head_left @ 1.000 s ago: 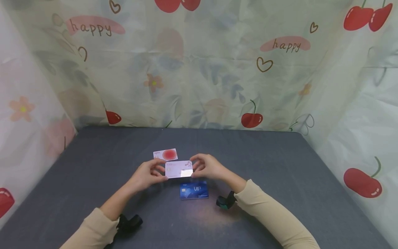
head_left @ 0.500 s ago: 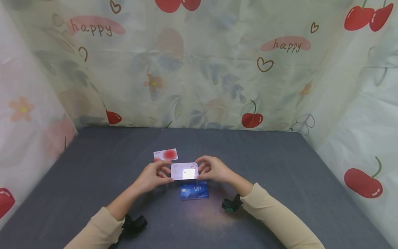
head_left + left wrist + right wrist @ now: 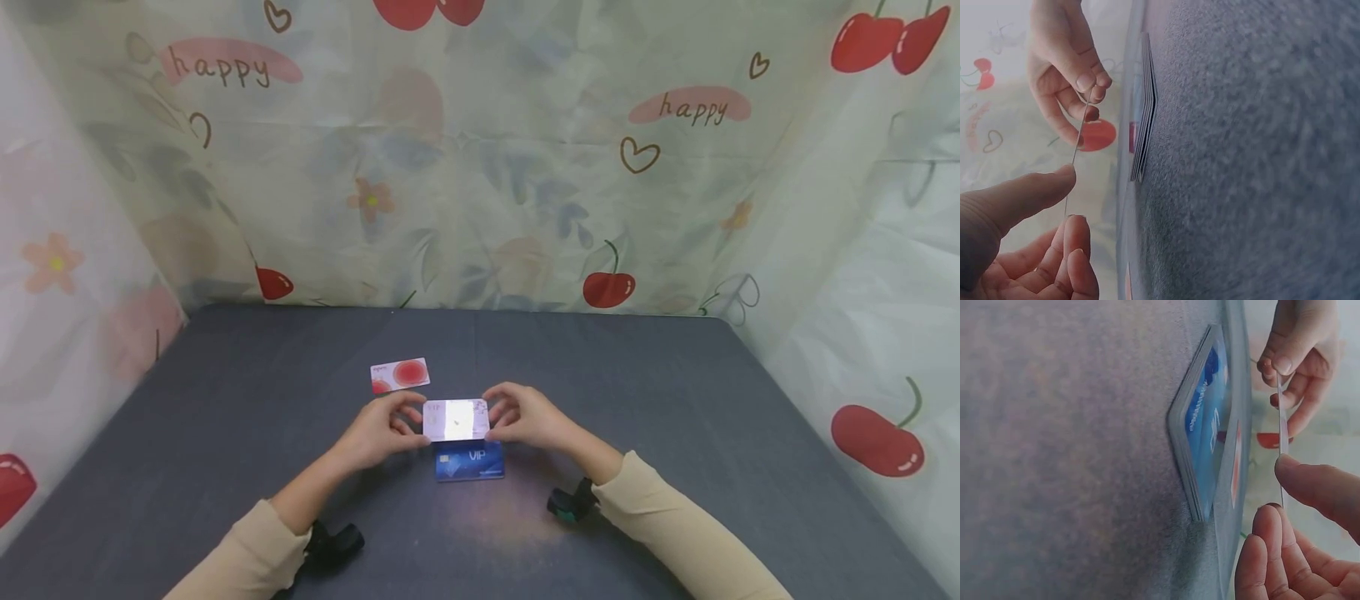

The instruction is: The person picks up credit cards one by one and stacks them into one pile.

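Note:
Between both hands a pale pink card (image 3: 456, 420) is held by its short edges, with a bright glare on its face. My left hand (image 3: 384, 429) pinches its left end between thumb and fingers; my right hand (image 3: 527, 416) pinches the right end the same way. In the left wrist view the card (image 3: 1079, 147) shows edge-on as a thin line, raised off the table. Just below it in the head view lies a stack of cards (image 3: 470, 463) topped by a blue VIP card (image 3: 1204, 425); the held card overlaps its far edge in that view.
A white and red card (image 3: 401, 375) lies alone on the dark tabletop (image 3: 637, 392), beyond my left hand. A black wrist camera (image 3: 336, 543) sits under each forearm. A cherry-print curtain (image 3: 480, 167) encloses the table's back and sides.
Both hands have carried the pink card to the right and nearer the body, toward the blue stack. The red and white card is now uncovered by my left fingers.

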A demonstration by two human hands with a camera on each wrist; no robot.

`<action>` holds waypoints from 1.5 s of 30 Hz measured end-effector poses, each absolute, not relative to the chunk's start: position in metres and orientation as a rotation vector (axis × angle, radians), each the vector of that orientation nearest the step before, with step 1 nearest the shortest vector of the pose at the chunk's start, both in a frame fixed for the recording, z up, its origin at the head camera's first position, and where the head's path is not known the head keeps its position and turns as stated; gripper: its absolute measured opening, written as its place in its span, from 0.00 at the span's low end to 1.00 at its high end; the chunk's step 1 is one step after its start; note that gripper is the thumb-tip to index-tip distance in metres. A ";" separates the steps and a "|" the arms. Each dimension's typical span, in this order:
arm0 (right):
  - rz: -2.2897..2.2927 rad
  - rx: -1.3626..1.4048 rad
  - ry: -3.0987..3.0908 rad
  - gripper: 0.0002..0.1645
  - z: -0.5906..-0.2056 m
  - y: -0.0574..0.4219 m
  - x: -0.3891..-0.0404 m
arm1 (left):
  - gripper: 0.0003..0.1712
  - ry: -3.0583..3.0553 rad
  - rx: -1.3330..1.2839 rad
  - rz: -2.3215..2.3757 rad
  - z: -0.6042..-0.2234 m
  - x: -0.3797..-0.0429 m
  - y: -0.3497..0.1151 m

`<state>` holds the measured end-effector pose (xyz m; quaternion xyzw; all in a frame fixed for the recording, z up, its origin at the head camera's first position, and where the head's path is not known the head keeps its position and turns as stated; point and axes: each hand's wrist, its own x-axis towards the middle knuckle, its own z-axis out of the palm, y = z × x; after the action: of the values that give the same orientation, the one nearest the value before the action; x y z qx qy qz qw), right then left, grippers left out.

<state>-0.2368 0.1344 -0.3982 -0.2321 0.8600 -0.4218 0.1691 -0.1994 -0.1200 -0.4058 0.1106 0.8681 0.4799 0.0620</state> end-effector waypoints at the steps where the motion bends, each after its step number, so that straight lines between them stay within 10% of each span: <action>1: -1.197 -0.660 2.446 0.32 -0.398 0.135 -0.236 | 0.30 2.625 0.344 1.451 -0.406 -0.199 -0.120; 45: -1.180 -0.690 2.433 0.31 -0.402 0.154 -0.219 | 0.30 2.596 0.433 1.394 -0.409 -0.191 -0.107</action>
<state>-0.2194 0.1536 -0.4017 -0.2436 0.8584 -0.4162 0.1747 -0.1906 -0.1067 -0.4090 0.1449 0.8688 0.4664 0.0816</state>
